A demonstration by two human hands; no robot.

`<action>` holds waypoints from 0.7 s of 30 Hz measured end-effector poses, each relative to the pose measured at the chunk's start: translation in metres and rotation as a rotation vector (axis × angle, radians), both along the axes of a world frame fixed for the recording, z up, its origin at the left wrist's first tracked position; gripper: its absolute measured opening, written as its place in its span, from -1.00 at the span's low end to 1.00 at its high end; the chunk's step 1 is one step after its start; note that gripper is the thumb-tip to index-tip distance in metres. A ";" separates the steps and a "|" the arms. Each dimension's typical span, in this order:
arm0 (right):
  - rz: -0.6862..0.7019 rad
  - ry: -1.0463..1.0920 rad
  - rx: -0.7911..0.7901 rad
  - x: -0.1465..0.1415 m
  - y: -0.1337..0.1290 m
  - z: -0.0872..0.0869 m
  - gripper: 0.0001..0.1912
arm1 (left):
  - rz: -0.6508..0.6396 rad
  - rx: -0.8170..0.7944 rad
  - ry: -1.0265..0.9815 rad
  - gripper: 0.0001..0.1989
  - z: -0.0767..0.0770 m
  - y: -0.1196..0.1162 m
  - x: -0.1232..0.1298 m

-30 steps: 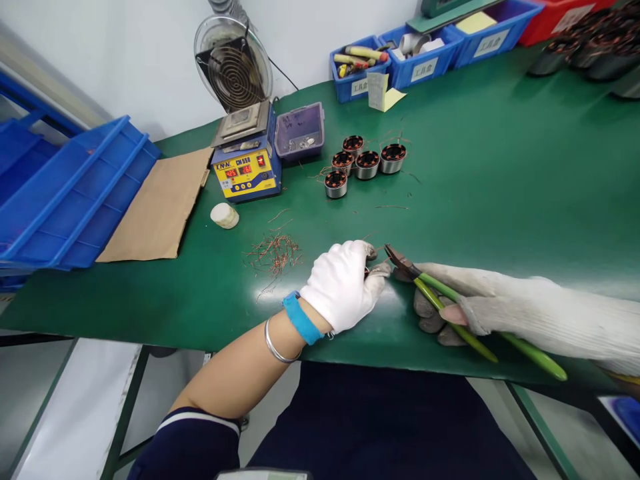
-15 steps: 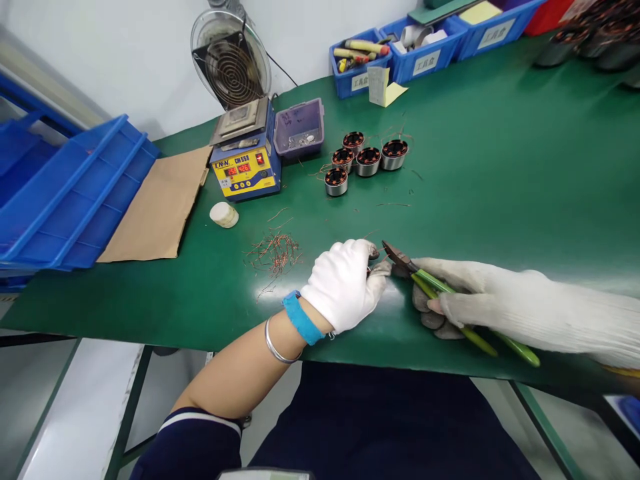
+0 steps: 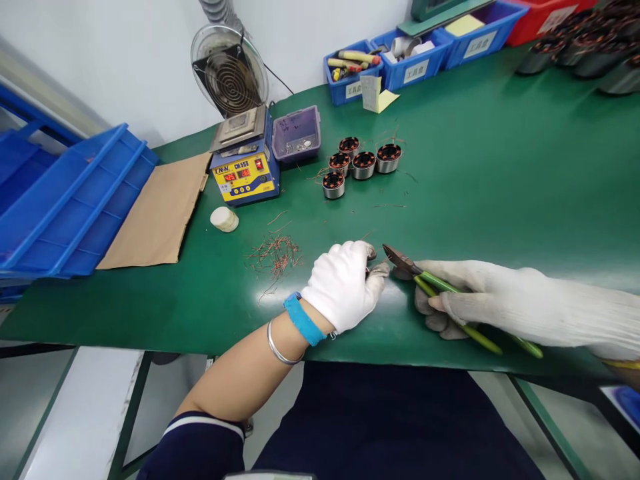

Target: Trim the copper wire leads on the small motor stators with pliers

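Note:
My left hand (image 3: 341,285), in a white glove with a blue wristband, is curled shut near the table's front edge. What it holds is almost wholly hidden behind the fingers; a thin wire shows near the fingertips. Just to the right, my right hand (image 3: 463,287), in a greyish-white glove, grips green-handled diagonal cutters (image 3: 434,281). Their dark jaws point up and left, close to the left fingertips. Left of my left hand lies a loose pile of copper wire clippings (image 3: 278,256). Several round motor stators with copper windings (image 3: 364,165) stand farther back.
On the green table (image 3: 475,173) are a yellow-and-blue heating unit (image 3: 246,180), a purple tray (image 3: 297,135), a white round container (image 3: 225,219) and cardboard (image 3: 157,213). Blue bins (image 3: 417,70) line the back. More stators (image 3: 583,57) stand at the far right. A fan (image 3: 231,73) is behind.
The camera view has shifted slightly, so the background items sit a little lower and to the left. Both hands and the cutters hold nearly the same pose.

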State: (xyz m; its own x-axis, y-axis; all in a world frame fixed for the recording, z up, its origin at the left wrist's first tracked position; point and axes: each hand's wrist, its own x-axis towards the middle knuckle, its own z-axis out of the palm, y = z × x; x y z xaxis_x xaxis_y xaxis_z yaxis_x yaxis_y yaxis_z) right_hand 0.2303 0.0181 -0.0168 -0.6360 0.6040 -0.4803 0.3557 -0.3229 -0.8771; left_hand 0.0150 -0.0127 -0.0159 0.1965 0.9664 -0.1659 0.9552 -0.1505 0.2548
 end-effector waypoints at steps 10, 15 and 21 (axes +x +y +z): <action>0.159 -0.468 0.221 0.001 0.004 0.005 -0.55 | -0.012 0.003 -0.012 -0.66 0.000 0.001 0.001; 0.179 -0.823 0.514 -0.010 0.009 0.005 -0.40 | 0.002 0.007 0.010 -0.66 -0.002 0.001 0.002; 0.211 -0.945 0.748 -0.014 0.015 -0.002 -0.47 | 0.021 0.000 -0.012 -0.65 -0.001 0.001 0.003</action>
State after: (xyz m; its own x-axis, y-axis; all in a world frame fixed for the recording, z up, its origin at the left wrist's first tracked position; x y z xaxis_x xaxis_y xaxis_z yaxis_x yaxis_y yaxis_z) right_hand 0.2167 0.0332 -0.0186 -0.3438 0.8566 -0.3847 0.9377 0.2913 -0.1894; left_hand 0.0184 -0.0122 -0.0170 0.1781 0.9703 -0.1635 0.9550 -0.1304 0.2663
